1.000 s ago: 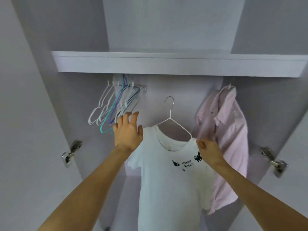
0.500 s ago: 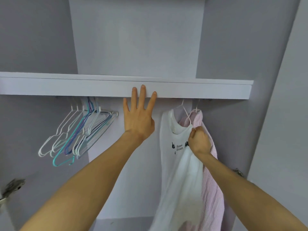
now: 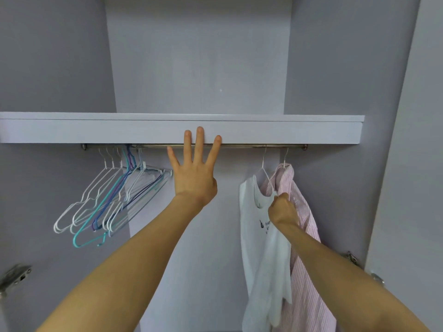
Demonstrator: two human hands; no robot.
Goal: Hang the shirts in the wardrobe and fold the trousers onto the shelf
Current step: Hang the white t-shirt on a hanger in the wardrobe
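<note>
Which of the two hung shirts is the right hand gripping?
The white T-shirt, at its collar. The right hand pinches its neckline; the pink striped shirt hangs just behind on its own hanger, further right on the rail.

Inside a pale grey-lilac wardrobe, lit evenly and softly.

A shelf (image 3: pixel 287 130) with a thick front edge runs across the wardrobe. Above the shelf, a flat back panel (image 3: pixel 199 56) stands between two darker side walls. Just under the shelf, a metal rail (image 3: pixel 239 146) runs along its front edge, fixed by a bracket at each end. Below the shelf at far left, a metal door hinge (image 3: pixel 14 277) sits on the side wall; another hinge (image 3: pixel 352 258) sits below the shelf at right. To the right of the shelf stands the open door (image 3: pixel 412 164).
</note>
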